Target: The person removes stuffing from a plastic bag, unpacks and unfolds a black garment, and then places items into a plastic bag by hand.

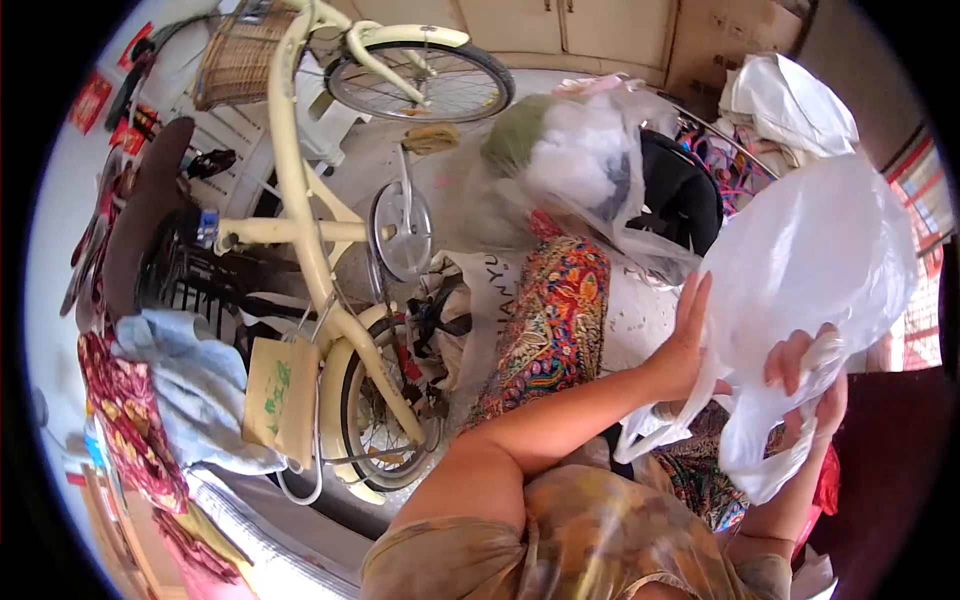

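Observation:
A white translucent plastic bag [810,250] is puffed out in front of me at the right. My left hand [685,345] lies along the bag's left side, its fingers stretched out and pointing up. One loop of the bag hangs by my left wrist. My right hand [808,385] is at the bag's lower opening, fingers curled round its bunched plastic and partly veiled by it. What the bag contains, if anything, cannot be made out. Below my left forearm lies a colourful patterned cloth [560,310].
A pale yellow bicycle [300,220] with a wicker basket [240,60] takes up the left side. A clear bag of white stuffing [575,150] lies beyond my hands, beside a black item [675,190]. A cardboard box [735,50] stands at the back right.

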Demonstrator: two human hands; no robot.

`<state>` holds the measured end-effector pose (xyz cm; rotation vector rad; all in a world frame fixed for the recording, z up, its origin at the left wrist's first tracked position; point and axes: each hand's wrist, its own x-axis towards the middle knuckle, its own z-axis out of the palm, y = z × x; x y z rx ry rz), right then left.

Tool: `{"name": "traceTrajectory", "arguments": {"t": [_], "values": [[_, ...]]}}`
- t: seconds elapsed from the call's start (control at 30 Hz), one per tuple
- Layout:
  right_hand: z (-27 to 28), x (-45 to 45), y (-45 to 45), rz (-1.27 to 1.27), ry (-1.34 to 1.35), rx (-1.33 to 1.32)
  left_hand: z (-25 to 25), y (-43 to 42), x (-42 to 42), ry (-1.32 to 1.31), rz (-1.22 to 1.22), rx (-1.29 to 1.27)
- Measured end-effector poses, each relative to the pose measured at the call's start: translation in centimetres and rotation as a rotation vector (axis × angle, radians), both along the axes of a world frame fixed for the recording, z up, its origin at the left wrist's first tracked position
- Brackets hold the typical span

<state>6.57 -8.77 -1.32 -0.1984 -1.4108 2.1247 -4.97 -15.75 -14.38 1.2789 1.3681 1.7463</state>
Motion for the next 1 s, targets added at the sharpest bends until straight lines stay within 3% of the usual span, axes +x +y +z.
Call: {"name": "traceTrajectory", "arguments": {"t": [0.03, 0.2, 0.33, 0.5, 0.63, 0.8, 1.0], "values": [[0.4, -1.0, -0.3, 0.098, -0.013, 0.052, 1.2, -0.1, -0.1, 0.184, 0.173, 0.084], [1.1, -5.4, -2.4, 0.213, -0.123, 0.001, 2.3, -0.7, -1.0, 0.152, 0.250, 0.078], [1.9, -8.1, -4.2, 0.468, -0.073, 0.165, 2.7, -4.3, -2.4, 0.107, 0.308, 0.008], [4.1, -8.9, -7.0, 0.516, 0.053, 0.349, 4.4, -12.8, -4.4, 0.100, 0.419, -0.117], [3.8, -8.6, -6.7, 0.645, 0.160, 0.323, 8.5, -22.5, -5.2, 0.183, 0.605, -0.221], [2.9, -8.5, -5.1, 0.620, 0.196, 0.313, 16.5, -32.8, -4.1, 0.450, 1.055, -0.218], [1.4, -9.3, -2.8, 0.579, 0.209, 0.166, 24.4, -36.0, -4.2, 0.904, 1.649, 0.015]]}}
